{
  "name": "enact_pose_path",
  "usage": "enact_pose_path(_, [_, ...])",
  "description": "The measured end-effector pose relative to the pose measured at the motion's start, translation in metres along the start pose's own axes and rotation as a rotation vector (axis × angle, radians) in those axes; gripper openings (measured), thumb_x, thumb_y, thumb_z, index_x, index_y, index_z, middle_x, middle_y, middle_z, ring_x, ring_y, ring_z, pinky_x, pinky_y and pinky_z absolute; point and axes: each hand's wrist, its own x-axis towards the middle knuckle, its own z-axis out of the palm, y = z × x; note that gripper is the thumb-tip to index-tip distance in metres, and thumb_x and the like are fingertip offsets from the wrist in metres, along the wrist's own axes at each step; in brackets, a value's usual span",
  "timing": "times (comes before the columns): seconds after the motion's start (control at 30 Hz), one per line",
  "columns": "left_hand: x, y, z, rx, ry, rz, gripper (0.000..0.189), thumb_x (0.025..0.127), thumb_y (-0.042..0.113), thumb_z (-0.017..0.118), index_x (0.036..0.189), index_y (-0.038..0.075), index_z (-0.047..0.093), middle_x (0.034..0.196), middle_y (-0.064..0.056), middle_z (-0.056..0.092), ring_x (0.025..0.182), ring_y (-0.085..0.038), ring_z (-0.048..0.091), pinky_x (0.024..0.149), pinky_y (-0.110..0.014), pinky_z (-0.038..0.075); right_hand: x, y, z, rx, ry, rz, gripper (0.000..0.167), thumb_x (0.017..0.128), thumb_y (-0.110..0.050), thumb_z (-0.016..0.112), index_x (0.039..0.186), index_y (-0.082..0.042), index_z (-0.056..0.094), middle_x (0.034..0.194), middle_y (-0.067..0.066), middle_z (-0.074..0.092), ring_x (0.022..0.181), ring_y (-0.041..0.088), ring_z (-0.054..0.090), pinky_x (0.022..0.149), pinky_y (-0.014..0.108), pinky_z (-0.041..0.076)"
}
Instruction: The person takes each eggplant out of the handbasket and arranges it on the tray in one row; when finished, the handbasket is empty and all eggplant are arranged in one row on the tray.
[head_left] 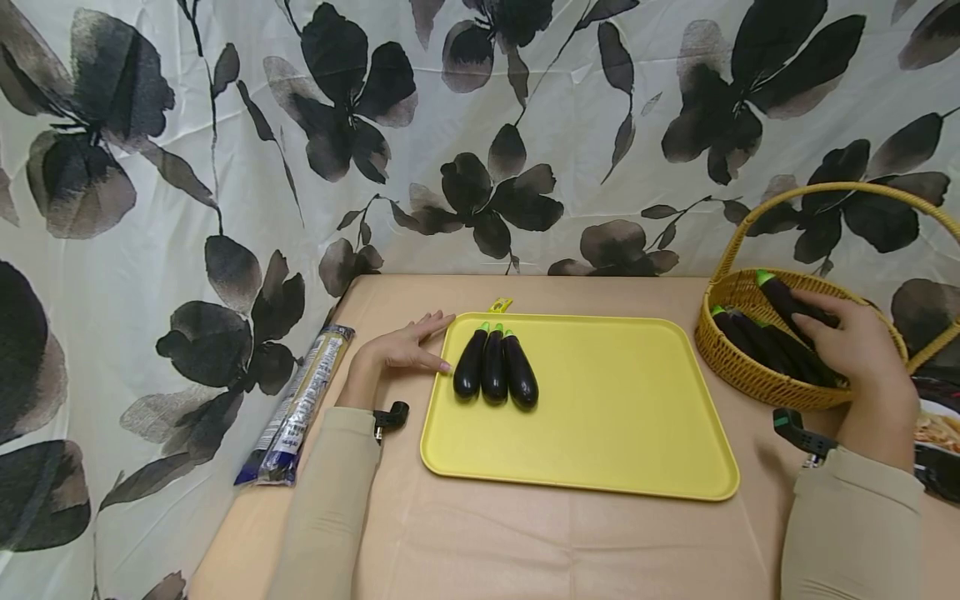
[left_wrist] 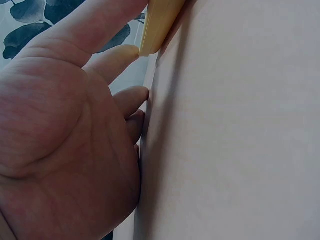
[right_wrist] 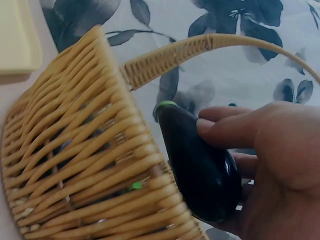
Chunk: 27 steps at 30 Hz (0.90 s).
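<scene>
I see the person's right hand (head_left: 857,337) over the wicker basket (head_left: 731,367), holding one dark eggplant (head_left: 787,305) with the fingers on its sides. Its green stem end tilts up toward the basket's far rim, and the right wrist view shows the dark body just beside the woven edge, gripped near its fat end. More eggplants (head_left: 772,348) lie together inside the basket below it; from my views I can't quite tell whether the held one is clear of them or touching. On the other side, I have the left hand (head_left: 403,344) spread wide, gripping nothing, its thumb touching the left edge of the yellow tray (head_left: 622,417). The left wrist view shows me the palm side on, its lower edge near the tabletop. Three eggplants (head_left: 493,368) rest side by side at the tray's upper left, green ends pointing away from the person. The tray sits on the peach-coloured table (head_left: 525,542), and a small yellow tag (head_left: 501,306) pokes out behind its far edge. A long, shiny packet (head_left: 300,408) lies at the table's left side, near the left sleeve (head_left: 330,492). Behind everything I see a white cloth (head_left: 420,250) printed with dark flowers.
</scene>
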Motion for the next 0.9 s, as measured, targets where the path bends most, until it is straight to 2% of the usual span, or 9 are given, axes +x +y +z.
enact_pose_path(0.1, [-0.001, 0.000, 0.000, 0.001, -0.002, -0.004, 0.111, 0.080, 0.051, 0.087, 0.168, 0.029, 0.023, 0.177, -0.007, 0.001, 0.163, -0.032, -0.009, 0.130, -0.060, -0.008, 0.000, -0.005, -0.001, 0.060, -0.014, -0.012, 0.058, 0.113, -0.039, 0.037, 0.163, -0.010, 0.031, 0.160, 0.040, 0.028, 0.127, 0.064, 0.044, 0.093, 0.072, 0.046])
enact_pose_path(0.17, [-0.002, 0.000, 0.000, -0.002, -0.003, -0.010, 0.111, 0.080, 0.051, 0.087, 0.168, 0.030, 0.022, 0.177, -0.006, 0.001, 0.163, -0.031, -0.010, 0.130, -0.060, -0.008, -0.001, -0.007, -0.002, 0.097, -0.033, -0.016, 0.060, 0.112, -0.041, 0.036, 0.163, -0.009, 0.030, 0.164, 0.038, 0.024, 0.144, 0.065, 0.025, 0.105, 0.080, 0.034])
enact_pose_path(0.3, [-0.002, -0.001, 0.000, -0.004, -0.001, -0.018, 0.111, 0.079, 0.052, 0.087, 0.167, 0.032, 0.023, 0.177, -0.005, 0.001, 0.163, -0.029, -0.010, 0.130, -0.058, -0.008, -0.001, -0.011, -0.001, 0.121, -0.062, -0.042, 0.062, 0.112, -0.045, 0.037, 0.164, -0.011, 0.029, 0.166, 0.036, 0.022, 0.146, 0.063, 0.024, 0.107, 0.080, 0.032])
enact_pose_path(0.37, [-0.001, 0.000, 0.000, -0.005, -0.001, -0.018, 0.112, 0.079, 0.052, 0.088, 0.167, 0.032, 0.023, 0.177, -0.004, 0.002, 0.164, -0.028, -0.009, 0.131, -0.058, -0.007, -0.001, -0.014, -0.001, 0.118, -0.070, -0.073, 0.063, 0.111, -0.045, 0.039, 0.164, -0.012, 0.031, 0.163, 0.034, 0.029, 0.138, 0.056, 0.038, 0.102, 0.064, 0.049])
enact_pose_path(0.43, [-0.001, 0.000, 0.001, -0.008, -0.001, -0.013, 0.112, 0.079, 0.052, 0.088, 0.167, 0.031, 0.023, 0.177, -0.005, 0.001, 0.163, -0.029, -0.009, 0.130, -0.058, -0.007, -0.002, -0.016, 0.000, 0.135, -0.082, -0.115, 0.061, 0.111, -0.044, 0.043, 0.162, -0.012, 0.036, 0.158, 0.028, 0.036, 0.124, 0.037, 0.051, 0.092, 0.039, 0.059])
enact_pose_path(0.53, [-0.001, 0.001, 0.001, -0.011, 0.000, -0.007, 0.111, 0.079, 0.052, 0.088, 0.167, 0.029, 0.023, 0.177, -0.006, 0.001, 0.163, -0.030, -0.009, 0.130, -0.060, -0.008, -0.003, -0.021, 0.001, 0.202, -0.123, -0.190, 0.057, 0.110, -0.038, 0.049, 0.160, -0.012, 0.042, 0.147, 0.017, 0.042, 0.104, 0.006, 0.053, 0.072, 0.007, 0.049])
enact_pose_path(0.63, [-0.001, 0.000, 0.002, -0.009, 0.001, -0.003, 0.111, 0.080, 0.051, 0.087, 0.167, 0.028, 0.023, 0.177, -0.007, 0.001, 0.163, -0.031, -0.009, 0.130, -0.059, -0.008, -0.004, -0.025, 0.001, 0.283, -0.164, -0.260, 0.053, 0.109, -0.030, 0.054, 0.158, -0.012, 0.045, 0.142, 0.003, 0.046, 0.101, -0.011, 0.052, 0.076, 0.002, 0.050])
enact_pose_path(0.77, [-0.001, 0.000, 0.002, -0.008, 0.003, -0.003, 0.111, 0.080, 0.051, 0.088, 0.167, 0.028, 0.023, 0.177, -0.007, 0.001, 0.163, -0.031, -0.009, 0.130, -0.059, -0.008, -0.005, -0.030, 0.001, 0.336, -0.181, -0.320, 0.050, 0.108, -0.021, 0.057, 0.156, -0.011, 0.048, 0.134, -0.017, 0.050, 0.101, -0.011, 0.056, 0.077, 0.006, 0.054])
enact_pose_path(0.9, [-0.001, 0.001, 0.001, -0.014, 0.001, -0.010, 0.111, 0.079, 0.051, 0.088, 0.167, 0.029, 0.023, 0.177, -0.006, 0.001, 0.163, -0.029, -0.009, 0.130, -0.059, -0.008, -0.005, -0.035, 0.003, 0.346, -0.182, -0.362, 0.049, 0.107, -0.014, 0.058, 0.155, -0.009, 0.050, 0.132, -0.021, 0.050, 0.099, -0.005, 0.058, 0.076, 0.007, 0.054])
